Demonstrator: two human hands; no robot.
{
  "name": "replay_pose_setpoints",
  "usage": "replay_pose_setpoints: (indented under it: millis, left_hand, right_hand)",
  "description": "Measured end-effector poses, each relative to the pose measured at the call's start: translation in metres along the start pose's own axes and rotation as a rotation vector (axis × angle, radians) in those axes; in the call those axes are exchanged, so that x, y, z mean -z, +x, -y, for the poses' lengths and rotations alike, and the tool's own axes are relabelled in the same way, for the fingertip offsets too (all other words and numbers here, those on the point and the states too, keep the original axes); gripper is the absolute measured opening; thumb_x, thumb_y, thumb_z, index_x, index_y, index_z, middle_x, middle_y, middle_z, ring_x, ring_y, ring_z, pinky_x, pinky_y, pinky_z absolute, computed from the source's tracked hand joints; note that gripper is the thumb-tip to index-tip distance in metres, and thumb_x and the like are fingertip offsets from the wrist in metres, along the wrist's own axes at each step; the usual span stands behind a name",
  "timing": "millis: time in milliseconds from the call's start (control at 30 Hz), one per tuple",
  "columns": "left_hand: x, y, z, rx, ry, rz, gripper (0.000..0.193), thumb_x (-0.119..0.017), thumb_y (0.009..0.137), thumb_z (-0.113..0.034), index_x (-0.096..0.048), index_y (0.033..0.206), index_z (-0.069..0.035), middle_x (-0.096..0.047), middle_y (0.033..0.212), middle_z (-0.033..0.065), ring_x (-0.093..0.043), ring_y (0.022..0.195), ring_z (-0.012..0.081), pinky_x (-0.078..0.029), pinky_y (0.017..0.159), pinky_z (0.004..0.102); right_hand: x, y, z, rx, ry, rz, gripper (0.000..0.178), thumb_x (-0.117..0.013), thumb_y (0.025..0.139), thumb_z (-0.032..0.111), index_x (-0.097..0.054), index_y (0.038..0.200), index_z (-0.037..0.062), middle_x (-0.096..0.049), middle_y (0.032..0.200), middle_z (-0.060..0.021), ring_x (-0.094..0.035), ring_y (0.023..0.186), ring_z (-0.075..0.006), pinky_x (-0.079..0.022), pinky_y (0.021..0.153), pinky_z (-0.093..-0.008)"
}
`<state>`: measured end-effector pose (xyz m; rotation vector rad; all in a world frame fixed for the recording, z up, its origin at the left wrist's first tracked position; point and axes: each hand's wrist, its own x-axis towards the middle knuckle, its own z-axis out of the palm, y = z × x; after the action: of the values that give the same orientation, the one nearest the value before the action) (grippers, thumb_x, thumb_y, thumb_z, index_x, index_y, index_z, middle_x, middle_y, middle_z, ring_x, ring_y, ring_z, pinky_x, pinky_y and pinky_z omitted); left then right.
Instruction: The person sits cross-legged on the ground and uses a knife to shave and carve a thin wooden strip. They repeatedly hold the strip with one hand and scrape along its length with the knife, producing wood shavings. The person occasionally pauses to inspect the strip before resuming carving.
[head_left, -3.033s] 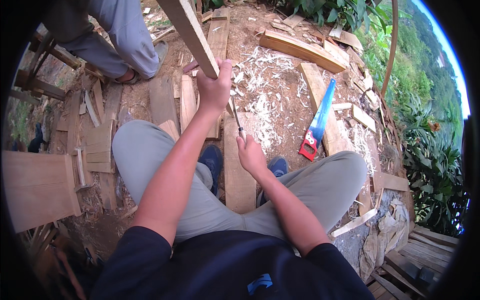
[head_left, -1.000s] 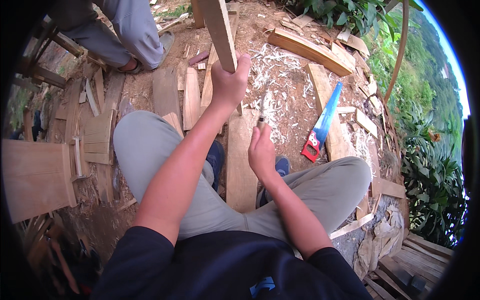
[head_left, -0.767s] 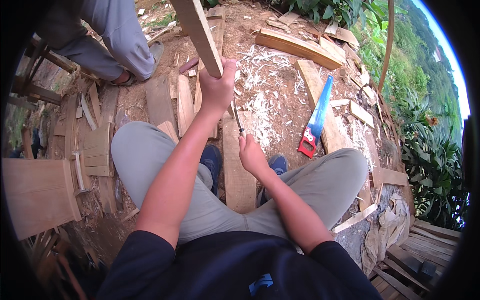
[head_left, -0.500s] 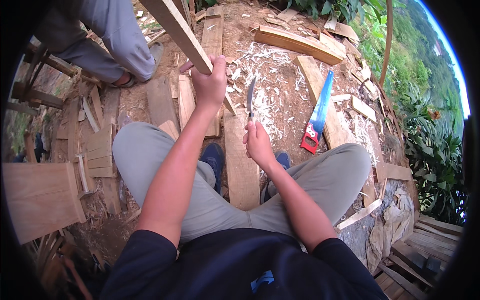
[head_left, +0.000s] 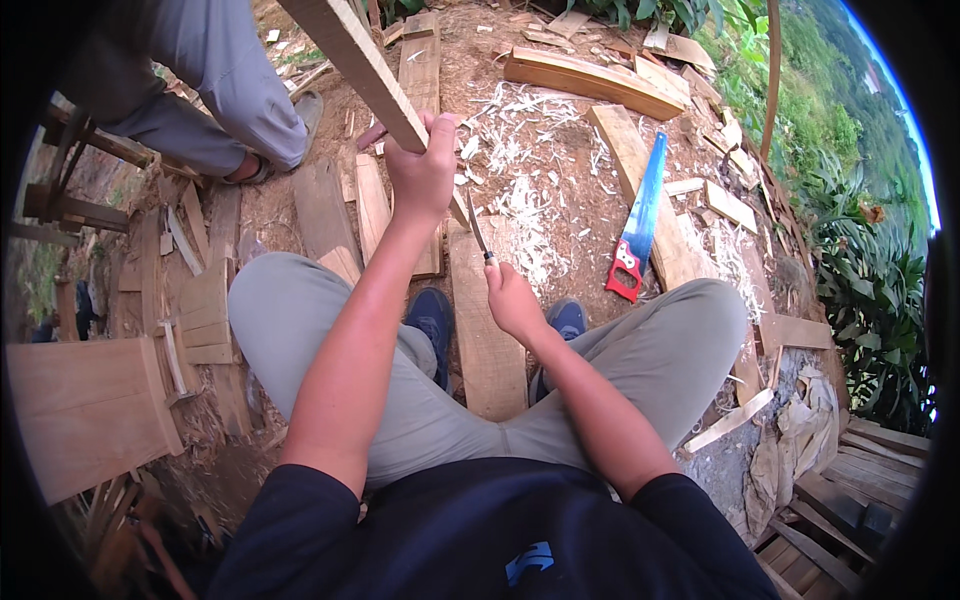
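My left hand (head_left: 421, 172) is wrapped round a long narrow wooden strip (head_left: 360, 65), which slants from the top of the view down toward the ground in front of me. In my right hand (head_left: 514, 303) is a knife (head_left: 478, 228) with a thin curved blade and a short handle, mostly covered by the fingers. The blade points up and away, its tip close to the strip's lower end; whether they touch I cannot tell. Beneath both lies a flat board (head_left: 490, 355) between my shoes.
A handsaw (head_left: 640, 215) with a blue blade and red handle leans on a thick plank (head_left: 632, 165) at right. Pale wood shavings (head_left: 525, 220) litter the ground. Another person's legs (head_left: 225, 90) stand at upper left. A wooden panel (head_left: 90, 405) lies at left, a heavy beam (head_left: 590, 85) far ahead.
My right hand has tilted the knife leftward, bringing its blade nearer the strip's lower end. My left hand keeps its hold on the strip, almost unmoved.
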<state>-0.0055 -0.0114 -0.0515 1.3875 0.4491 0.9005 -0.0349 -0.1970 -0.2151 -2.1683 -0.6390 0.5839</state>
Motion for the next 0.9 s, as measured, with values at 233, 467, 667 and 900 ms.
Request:
replay_pose_setpoints:
  millis: [233,467,667,900]
  left_hand:
    - [0.019,-0.002,-0.007,0.068,-0.027,-0.028,0.034,-0.058,0.096,-0.013,-0.044,0.065,-0.010,-0.043,0.053,-0.0040,-0.039,0.043,0.0060,-0.032,0.042,0.0251]
    - [0.018,-0.003,-0.001,0.050,-0.021,-0.004,0.032,-0.059,0.095,-0.012,-0.050,0.065,-0.008,-0.048,0.057,-0.0044,-0.042,0.050,0.0047,-0.033,0.047,0.0255]
    - [0.014,-0.003,0.001,-0.003,0.034,0.039,0.033,-0.059,0.096,-0.013,-0.049,0.065,-0.009,-0.046,0.056,-0.0046,-0.042,0.049,0.0047,-0.033,0.046,0.0249]
    - [0.023,0.002,0.001,0.035,-0.026,0.040,0.033,-0.058,0.096,-0.014,-0.046,0.066,-0.011,-0.045,0.054,-0.0041,-0.043,0.044,0.0057,-0.033,0.042,0.0231]
  right_hand:
    - [0.055,0.008,0.062,-0.527,0.621,0.285,0.045,-0.040,0.105,0.040,-0.058,0.102,-0.0007,-0.048,0.059,-0.0030,-0.049,0.054,-0.0099,-0.038,0.048,-0.0317]
    - [0.041,-0.008,0.074,0.061,0.057,-0.212,0.025,-0.043,0.106,0.028,-0.046,0.106,0.0033,-0.061,0.070,-0.0213,-0.062,0.064,-0.0378,-0.047,0.058,-0.0501]
    - [0.017,-0.013,0.038,-0.085,-0.233,0.113,0.034,-0.041,0.104,0.034,-0.050,0.110,0.0013,-0.066,0.084,-0.0339,-0.065,0.079,-0.0523,-0.050,0.067,-0.0614]
    - [0.042,0.008,0.043,-0.524,0.690,0.376,0.039,-0.041,0.105,0.044,-0.054,0.103,0.0069,-0.050,0.061,-0.0035,-0.043,0.043,-0.0162,-0.034,0.041,-0.0354]
